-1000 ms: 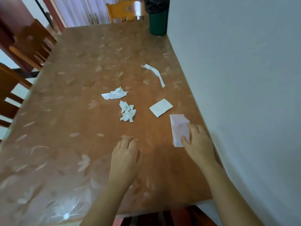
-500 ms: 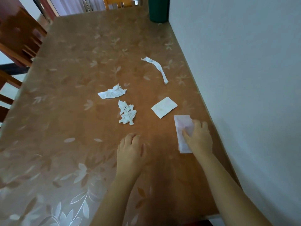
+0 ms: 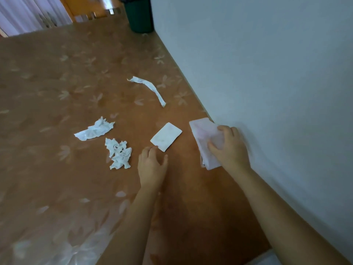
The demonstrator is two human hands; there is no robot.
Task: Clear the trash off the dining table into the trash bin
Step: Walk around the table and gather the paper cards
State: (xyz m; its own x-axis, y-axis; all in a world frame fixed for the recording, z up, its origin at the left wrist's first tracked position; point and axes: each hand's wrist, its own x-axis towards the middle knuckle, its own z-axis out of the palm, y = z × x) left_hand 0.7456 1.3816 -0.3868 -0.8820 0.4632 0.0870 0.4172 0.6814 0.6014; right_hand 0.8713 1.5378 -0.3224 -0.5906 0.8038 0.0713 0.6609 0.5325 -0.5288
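Dim, even light is spread over the table (image 3: 57,77), with pale glare low and far left of the grip. The right hand (image 3: 230,150) and the packet (image 3: 202,131) held in it are blurred. Soft shadow is cast just left of and below the grip.

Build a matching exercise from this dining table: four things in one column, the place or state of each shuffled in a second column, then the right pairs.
Things
1. trash bin
2. pink packet
3. white card
4. twisted paper strip

Places or states
A. lies flat just ahead of the left hand
B. gripped by the right hand
C. stands at the far end of the table, by the wall
D. lies alone, the scrap farthest from both hands

Pairs: 1-C, 2-B, 3-A, 4-D
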